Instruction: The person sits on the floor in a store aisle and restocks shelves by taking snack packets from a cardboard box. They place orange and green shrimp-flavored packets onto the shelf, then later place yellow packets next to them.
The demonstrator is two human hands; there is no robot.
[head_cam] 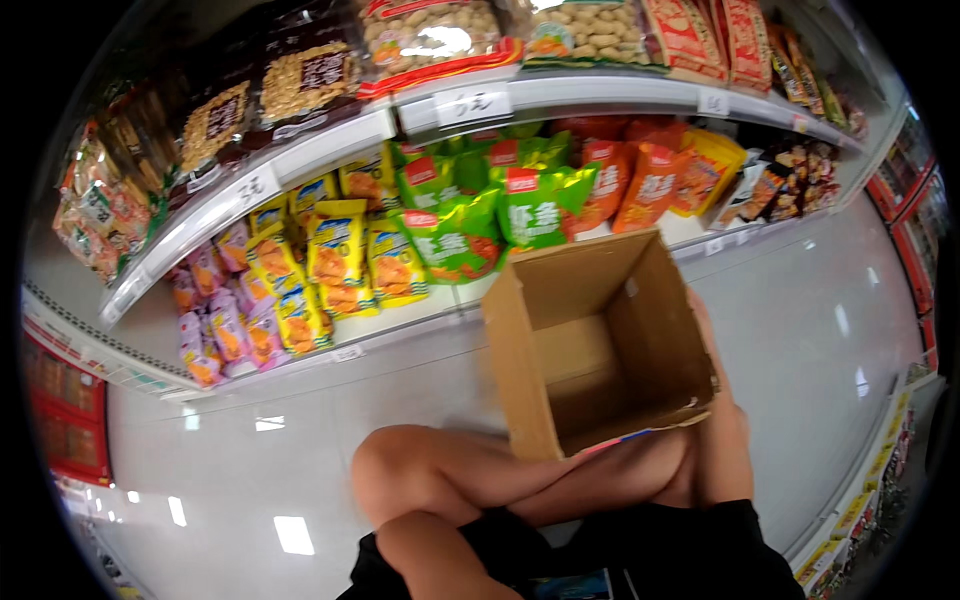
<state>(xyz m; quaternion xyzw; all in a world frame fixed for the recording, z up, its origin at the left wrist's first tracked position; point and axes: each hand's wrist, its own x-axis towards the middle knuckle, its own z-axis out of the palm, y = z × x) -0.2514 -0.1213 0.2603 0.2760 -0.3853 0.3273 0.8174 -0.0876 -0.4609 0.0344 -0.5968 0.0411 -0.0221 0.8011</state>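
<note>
An open-topped brown cardboard box [525, 367] stands tilted above my crossed legs [450, 465], its opening turned towards me. Bare cardboard walls and bottom show inside, and its near rim bears a bit of coloured print. My right hand [703, 322] grips the box along its right side; most of the fingers are hidden behind the wall. My left hand is out of view, though a bare limb, seemingly my left arm [435, 555], shows at the bottom. Just beyond the box, green snack bags [536, 206] and orange snack bags [649, 187] stand on the low shelf.
Yellow snack bags [337, 247] and purple snack packets [229, 322] fill the low shelf's left part. Above, an upper shelf edge [585, 97] with price tags juts out under bags of peanuts [585, 30]. Shiny tiled floor [247, 465] surrounds me. Another goods rack [862, 502] stands at right.
</note>
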